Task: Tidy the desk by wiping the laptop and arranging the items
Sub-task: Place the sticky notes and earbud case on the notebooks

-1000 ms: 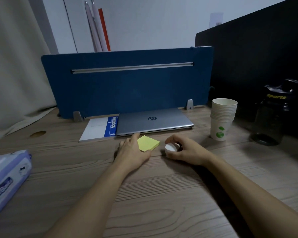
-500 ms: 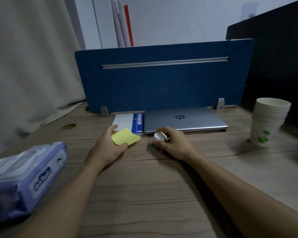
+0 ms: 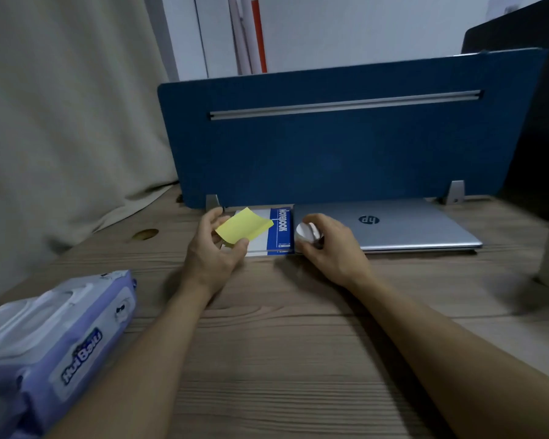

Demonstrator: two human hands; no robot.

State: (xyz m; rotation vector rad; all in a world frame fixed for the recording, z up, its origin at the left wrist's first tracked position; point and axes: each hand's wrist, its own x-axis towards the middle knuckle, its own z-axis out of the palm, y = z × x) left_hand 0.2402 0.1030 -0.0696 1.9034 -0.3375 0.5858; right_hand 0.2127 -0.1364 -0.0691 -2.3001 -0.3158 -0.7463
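Hands: left pinches sticky notes above notebook.

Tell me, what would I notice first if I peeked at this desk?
The bright yellow sticky-note pad pops out first: the left hand pinches it over the blue-and-white notebook. Right beside it, the right hand grips a small white round thing at the closed silver laptop's left corner. A big purple pack of wipes lies at the near left.
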